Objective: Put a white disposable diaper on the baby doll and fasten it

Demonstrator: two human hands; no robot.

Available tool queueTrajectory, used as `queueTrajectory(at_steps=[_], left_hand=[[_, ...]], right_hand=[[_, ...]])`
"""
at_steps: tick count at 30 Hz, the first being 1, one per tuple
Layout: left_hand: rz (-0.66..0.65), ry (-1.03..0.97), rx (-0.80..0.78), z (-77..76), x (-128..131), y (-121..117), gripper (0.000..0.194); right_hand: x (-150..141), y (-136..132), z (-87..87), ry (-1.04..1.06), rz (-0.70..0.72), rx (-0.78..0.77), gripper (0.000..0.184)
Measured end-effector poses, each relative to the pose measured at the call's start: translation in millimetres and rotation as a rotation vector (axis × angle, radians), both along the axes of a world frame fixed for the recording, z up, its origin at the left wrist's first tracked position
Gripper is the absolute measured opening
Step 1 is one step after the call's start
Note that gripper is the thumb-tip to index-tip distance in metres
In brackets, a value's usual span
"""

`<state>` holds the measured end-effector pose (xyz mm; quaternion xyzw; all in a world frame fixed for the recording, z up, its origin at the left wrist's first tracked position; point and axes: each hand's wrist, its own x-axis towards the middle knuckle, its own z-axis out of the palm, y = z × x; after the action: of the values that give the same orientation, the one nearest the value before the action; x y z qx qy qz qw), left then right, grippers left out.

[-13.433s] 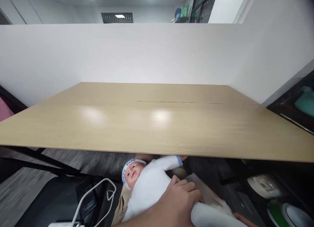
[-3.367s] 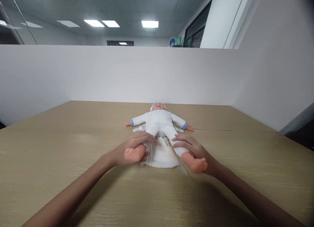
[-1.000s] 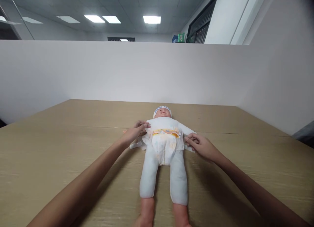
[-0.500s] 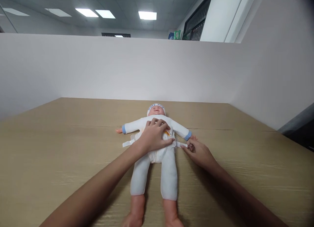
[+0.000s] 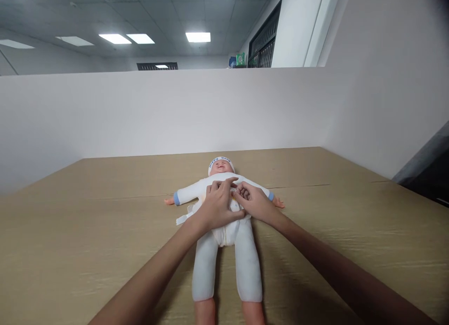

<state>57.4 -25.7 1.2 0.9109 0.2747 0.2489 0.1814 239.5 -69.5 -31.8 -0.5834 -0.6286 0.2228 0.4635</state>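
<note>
A baby doll [image 5: 203, 278] in a white suit with blue cuffs and a printed white cap lies on its back, feet towards me. Round its hips is a white diaper [image 5: 225, 237]. My left hand [image 5: 221, 204] rests across the diaper's front and the doll's belly, fingers spread and thumb apart. Beside it my right hand [image 5: 253, 201] is closed in a pinch over the upper front of the diaper, on its right fastening tab, which the fingers mostly hide. The left fastening tab [image 5: 181, 220] sticks out loose beside the doll's hip.
A wood-coloured tabletop [image 5: 87, 250] with a seam across it bears the doll. White partition walls [image 5: 157, 114] stand behind and to the right. A dark object [image 5: 428, 170] shows at the right edge.
My right hand has drawn the right tab inward from beside the hip onto the diaper's front. My left hand stays on the belly. The camera view has tilted up slightly.
</note>
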Motion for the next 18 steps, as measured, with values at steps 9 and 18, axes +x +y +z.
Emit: queueTrajectory(at_steps=[9, 18], left_hand=[[-0.027, -0.371, -0.237, -37.9, -91, 9, 0.059], [0.403, 0.069, 0.065, -69.0, -135, 12, 0.025]], right_hand=[[1, -74, -29.7, -0.493, 0.022, 0.328, 0.058], [-62, -27, 28.7, -0.474, 0.041, 0.33, 0.013]])
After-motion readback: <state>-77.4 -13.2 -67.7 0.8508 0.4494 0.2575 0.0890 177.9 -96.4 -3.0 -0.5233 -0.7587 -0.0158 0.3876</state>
